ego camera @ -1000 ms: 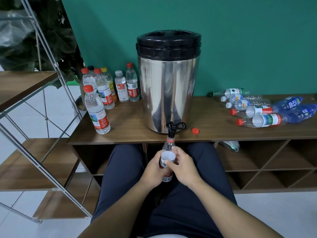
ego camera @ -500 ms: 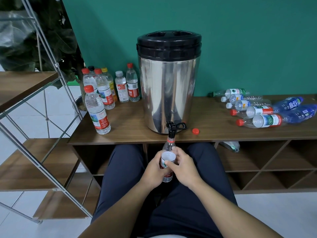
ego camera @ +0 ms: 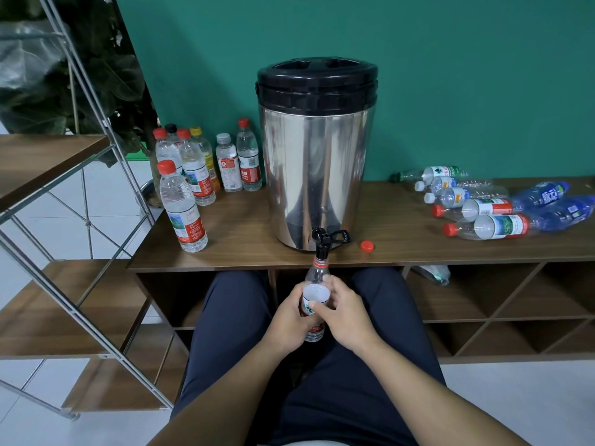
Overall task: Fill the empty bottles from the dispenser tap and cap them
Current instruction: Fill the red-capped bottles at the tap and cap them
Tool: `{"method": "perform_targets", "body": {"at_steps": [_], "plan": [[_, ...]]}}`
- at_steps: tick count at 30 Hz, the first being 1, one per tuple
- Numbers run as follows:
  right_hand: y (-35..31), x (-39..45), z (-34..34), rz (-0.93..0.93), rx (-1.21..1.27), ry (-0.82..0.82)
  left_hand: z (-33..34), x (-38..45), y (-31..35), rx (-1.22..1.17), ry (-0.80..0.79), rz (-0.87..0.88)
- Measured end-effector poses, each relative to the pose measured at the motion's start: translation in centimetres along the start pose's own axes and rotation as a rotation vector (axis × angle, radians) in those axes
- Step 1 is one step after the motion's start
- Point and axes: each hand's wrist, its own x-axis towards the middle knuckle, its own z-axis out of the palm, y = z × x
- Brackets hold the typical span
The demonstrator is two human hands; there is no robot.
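Mid-fill: both my left hand [ego camera: 291, 320] and right hand [ego camera: 344, 312] grip the bottle [ego camera: 317, 284], neck up under the tap [ego camera: 322, 241]. Its red cap [ego camera: 367, 246] lies off, right. Seven capped bottles [ego camera: 193, 175] stand left; about seven empties [ego camera: 492, 225] lie far right.

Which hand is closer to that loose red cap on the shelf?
Right. The right hand is below the red cap, slightly left of it; the left hand is farther left, across the bottle.
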Motion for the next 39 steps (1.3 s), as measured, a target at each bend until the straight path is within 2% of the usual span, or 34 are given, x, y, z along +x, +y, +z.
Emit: {"method": "perform_targets", "body": {"at_steps": [39], "plan": [[0.17, 0.15, -0.02, 0.020, -0.002, -0.007, 0.14, 0.18, -0.28, -0.007, 0.000, 0.002]]}}
